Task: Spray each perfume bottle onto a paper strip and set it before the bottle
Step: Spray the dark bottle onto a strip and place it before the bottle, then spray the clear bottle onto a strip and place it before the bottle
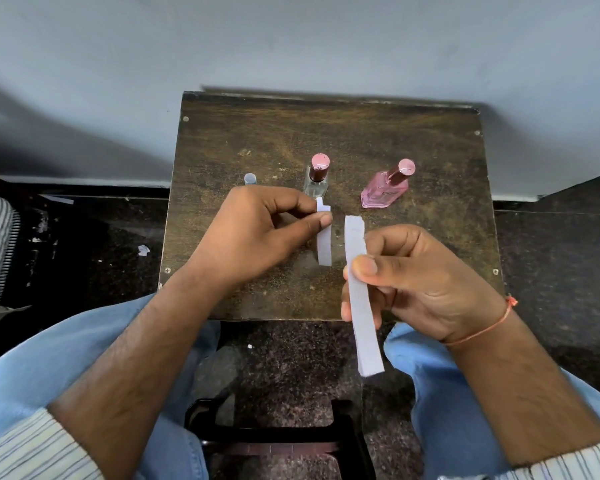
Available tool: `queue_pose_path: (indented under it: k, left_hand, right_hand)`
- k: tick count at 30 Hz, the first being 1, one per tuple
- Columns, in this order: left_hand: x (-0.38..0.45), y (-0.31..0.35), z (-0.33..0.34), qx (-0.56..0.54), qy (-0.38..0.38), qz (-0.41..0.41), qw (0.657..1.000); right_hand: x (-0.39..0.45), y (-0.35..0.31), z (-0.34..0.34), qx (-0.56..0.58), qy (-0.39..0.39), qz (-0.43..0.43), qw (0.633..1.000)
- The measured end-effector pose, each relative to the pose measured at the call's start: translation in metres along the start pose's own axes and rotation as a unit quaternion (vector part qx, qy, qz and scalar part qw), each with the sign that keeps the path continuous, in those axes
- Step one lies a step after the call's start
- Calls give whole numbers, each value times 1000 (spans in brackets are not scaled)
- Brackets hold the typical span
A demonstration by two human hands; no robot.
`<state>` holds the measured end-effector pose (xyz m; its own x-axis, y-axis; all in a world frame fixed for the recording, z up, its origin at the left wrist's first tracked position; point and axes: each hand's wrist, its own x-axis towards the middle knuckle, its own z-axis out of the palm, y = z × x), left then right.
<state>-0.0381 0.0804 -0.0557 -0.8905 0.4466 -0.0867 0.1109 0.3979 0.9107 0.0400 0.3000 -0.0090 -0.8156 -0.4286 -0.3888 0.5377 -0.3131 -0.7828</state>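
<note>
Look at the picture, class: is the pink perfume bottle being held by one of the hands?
No: the pink perfume bottle stands alone on the wooden table, while both hands hold paper strips.

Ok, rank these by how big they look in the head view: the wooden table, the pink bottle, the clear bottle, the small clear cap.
1. wooden table
2. pink bottle
3. clear bottle, partly hidden behind the left hand, so its rank against the pink one is unsure
4. small clear cap

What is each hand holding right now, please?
Left hand: pinching a single paper strip.
Right hand: gripping a stack of strips under the thumb.
</note>
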Motion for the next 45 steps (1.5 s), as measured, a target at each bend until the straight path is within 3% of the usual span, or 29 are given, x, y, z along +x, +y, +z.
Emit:
queue_pose_path:
  k: [7, 16, 19, 27, 32, 34, 36, 40, 45]
  left_hand:
    - [4, 4, 0, -86, -22, -67, 994]
    - [4, 6, 1, -98, -47, -121, 987]
    - [4, 8, 1, -93, -54, -136, 985]
    - [2, 8, -2, -72, -78, -161, 981]
    - [0, 7, -4, -62, -101, -167, 979]
    - [0, 7, -5, -59, -98, -169, 979]
    - [0, 8, -7, -62, -95, -171, 979]
    - [-1, 8, -9, -59, -93, -176, 978]
    - [-5, 7, -14, -62, -110, -176, 976]
  right_hand:
    - [-17, -23, -38, -192, 146, -4, 971]
    - [-37, -29, -95, -388, 360, 54, 847]
    - [-39, -32, -102, -448, 393, 76, 799]
    - [-38, -32, -105, -461, 450, 80, 761]
    - [-37, -26, -111, -507, 482, 79, 710]
    - [-33, -23, -110, -536, 497, 26, 682]
    - [-26, -22, -101, -531, 515, -96, 666]
    - [-9, -21, -61, -463, 466, -346, 670]
    - [9, -8, -14, -471, 354, -434, 682]
